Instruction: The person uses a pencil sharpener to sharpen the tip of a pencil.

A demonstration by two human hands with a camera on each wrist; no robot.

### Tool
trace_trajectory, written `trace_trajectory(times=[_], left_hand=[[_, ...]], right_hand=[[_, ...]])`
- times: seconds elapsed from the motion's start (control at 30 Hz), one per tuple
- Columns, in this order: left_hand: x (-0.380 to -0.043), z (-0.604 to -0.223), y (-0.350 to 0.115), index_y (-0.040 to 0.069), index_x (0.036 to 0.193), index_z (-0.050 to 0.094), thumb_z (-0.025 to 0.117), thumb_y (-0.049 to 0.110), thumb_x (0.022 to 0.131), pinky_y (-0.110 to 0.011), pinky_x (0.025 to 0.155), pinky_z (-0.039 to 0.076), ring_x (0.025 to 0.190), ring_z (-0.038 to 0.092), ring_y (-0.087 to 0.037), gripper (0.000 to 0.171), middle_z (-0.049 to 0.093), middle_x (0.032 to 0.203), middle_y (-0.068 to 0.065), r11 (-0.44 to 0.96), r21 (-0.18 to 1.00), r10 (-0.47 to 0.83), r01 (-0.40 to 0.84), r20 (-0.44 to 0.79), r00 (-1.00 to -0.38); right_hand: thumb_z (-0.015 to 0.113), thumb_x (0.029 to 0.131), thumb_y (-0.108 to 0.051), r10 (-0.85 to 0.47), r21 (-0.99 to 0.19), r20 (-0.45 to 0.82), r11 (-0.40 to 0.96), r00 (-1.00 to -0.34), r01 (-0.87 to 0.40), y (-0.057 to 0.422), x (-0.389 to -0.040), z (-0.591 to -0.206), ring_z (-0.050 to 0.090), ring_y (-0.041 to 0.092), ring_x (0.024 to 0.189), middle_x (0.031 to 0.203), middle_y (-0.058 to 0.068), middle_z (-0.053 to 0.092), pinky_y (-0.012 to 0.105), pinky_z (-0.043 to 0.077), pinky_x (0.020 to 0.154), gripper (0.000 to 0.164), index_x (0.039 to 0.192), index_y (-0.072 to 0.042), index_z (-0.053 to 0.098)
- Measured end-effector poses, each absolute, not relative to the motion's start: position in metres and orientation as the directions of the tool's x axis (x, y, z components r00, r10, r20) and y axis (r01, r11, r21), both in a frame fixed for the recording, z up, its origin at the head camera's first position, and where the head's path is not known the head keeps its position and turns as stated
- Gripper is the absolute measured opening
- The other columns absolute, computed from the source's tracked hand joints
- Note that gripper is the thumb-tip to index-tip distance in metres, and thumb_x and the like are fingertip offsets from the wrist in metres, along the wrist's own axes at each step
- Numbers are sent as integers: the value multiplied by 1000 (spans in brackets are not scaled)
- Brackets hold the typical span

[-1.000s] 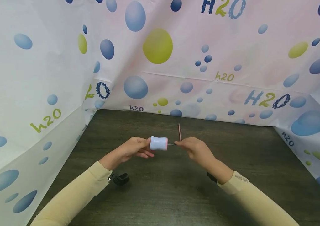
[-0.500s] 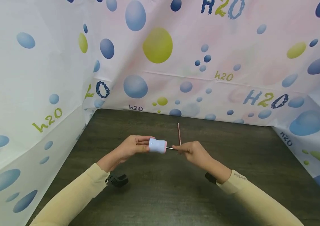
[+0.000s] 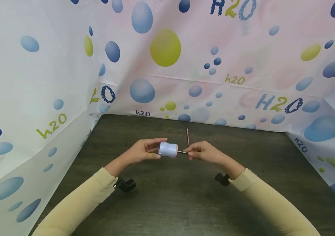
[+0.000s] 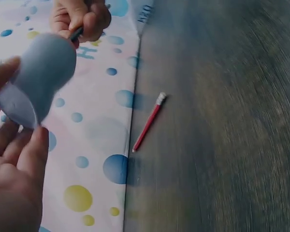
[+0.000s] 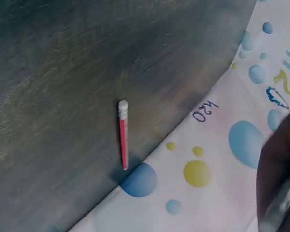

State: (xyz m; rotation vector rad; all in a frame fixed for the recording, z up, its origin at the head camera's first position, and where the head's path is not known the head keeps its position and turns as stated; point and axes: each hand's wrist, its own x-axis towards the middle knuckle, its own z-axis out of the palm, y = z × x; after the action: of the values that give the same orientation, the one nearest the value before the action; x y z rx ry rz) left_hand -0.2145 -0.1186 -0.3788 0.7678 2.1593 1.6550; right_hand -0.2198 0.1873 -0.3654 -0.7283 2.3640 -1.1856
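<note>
In the head view, my left hand (image 3: 142, 150) holds a light-blue, waisted pencil sharpener (image 3: 168, 149) at its left end, thumb below and fingers above. The sharpener lies sideways above the table, its pink-rimmed end facing right. A thin dark pencil (image 3: 182, 152) runs from that end to my right hand (image 3: 204, 151), which pinches it between thumb and fingers. The left wrist view shows the wide end of the sharpener (image 4: 46, 67) between spread fingertips, with the pencil's dark shaft (image 4: 77, 34) at the far end. Only part of my right hand (image 5: 275, 164) shows in the right wrist view.
A red pencil (image 3: 188, 137) with a white eraser end lies on the dark wooden table (image 3: 167, 203), just behind my right hand. A white sheet (image 3: 185, 65) printed with bubbles and "H2O" stands along the back and sides.
My left hand has turned about the sharpener: its thumb has come to the lower side and its fingers to the upper side. My right hand has rolled slightly and keeps its pinch on the pencil.
</note>
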Motion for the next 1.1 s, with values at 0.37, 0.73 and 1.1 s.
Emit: trace_trajectory(times=[0.37,0.73,1.1], left_hand=[[-226,-385,-121,-9,146,49,43,52,107,-35,92,64,89,77,-11,73,71,126,-27,221,947,451,-235,-312,-836],[-224,-387,-115,-12,141,54,55,27,107,-27,84,64,89,77,-10,51,71,125,-29,236,947,475,-218,-308,-824],[-222,-388,-111,-4,143,56,76,8,92,-43,100,60,130,63,-38,56,62,140,-26,309,950,427,53,-88,-900]], right_hand=[[70,91,5,-598,-325,407,612,-691,-721,183,-209,-374,75,25,90,104,14,79,31,59,69,28,117,-1,76],[75,78,16,-626,-122,572,574,-530,-810,174,-205,-383,67,20,73,90,11,80,26,56,61,34,108,-1,80],[60,96,9,-568,-652,150,559,-809,-513,178,-209,-373,54,5,49,91,19,80,19,27,44,27,119,3,75]])
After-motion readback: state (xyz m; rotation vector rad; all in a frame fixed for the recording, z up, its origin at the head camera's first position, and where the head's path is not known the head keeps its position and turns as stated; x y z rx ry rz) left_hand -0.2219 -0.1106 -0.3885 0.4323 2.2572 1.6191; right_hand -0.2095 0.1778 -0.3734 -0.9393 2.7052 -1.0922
